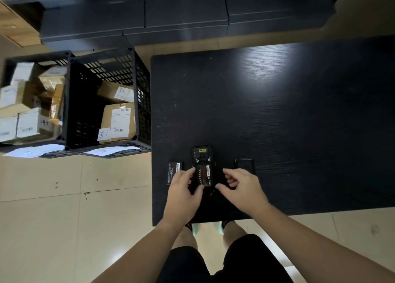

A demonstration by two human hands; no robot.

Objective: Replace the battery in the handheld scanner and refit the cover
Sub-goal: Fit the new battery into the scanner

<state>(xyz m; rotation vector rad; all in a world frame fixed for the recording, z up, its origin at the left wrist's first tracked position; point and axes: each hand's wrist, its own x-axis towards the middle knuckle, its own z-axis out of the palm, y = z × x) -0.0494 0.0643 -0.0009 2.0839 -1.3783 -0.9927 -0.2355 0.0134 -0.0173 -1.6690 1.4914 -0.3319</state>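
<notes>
The black handheld scanner (202, 156) lies face down near the front of the dark table (277, 115), its back uncovered. A battery (204, 174) with a red label sits in its bay. My left hand (183, 194) grips the scanner's lower left side, thumb on its lower edge. My right hand (241, 186) hovers at the scanner's right side, fingers curled and apart, holding nothing. A second battery (174, 170) lies just left of the scanner, partly under my left hand. The black cover (244, 165) lies to the right, partly behind my right hand.
Two black plastic crates (106, 98) with cardboard parcels stand on the tiled floor left of the table. Paper sheets (111, 150) lie in front of them. Dark boxes (186, 13) are stacked behind the table.
</notes>
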